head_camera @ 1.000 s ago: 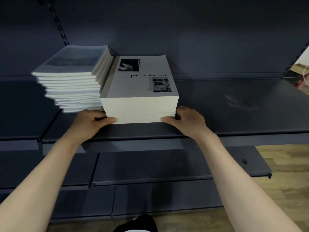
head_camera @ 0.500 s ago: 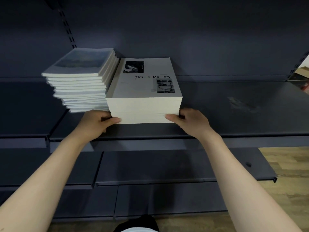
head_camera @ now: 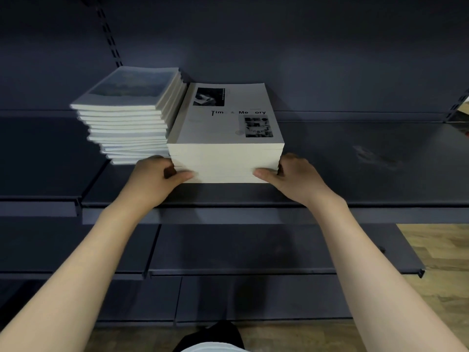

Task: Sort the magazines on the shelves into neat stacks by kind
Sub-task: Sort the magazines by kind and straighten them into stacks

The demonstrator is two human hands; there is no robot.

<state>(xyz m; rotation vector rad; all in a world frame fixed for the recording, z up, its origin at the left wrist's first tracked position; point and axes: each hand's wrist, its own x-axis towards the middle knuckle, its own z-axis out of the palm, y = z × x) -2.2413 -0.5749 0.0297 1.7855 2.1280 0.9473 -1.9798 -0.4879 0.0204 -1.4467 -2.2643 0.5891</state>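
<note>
Left hand (head_camera: 154, 179) and right hand (head_camera: 291, 174) grip the magazine stack (head_camera: 225, 158) at its lower corners; it looks heavy, with slippery covers.

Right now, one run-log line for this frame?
stage: squaring stack | left hand: grips white magazine stack left corner | right hand: grips right corner | blue-cover stack: beside, staggered

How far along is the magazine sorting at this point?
Mostly done, by the look of it: two stacks by kind share the shelf. The white-cover stack is squared, with the left hand and right hand gripping its lower corners. The blue-cover stack beside it is fanned and needs straightening.
</note>
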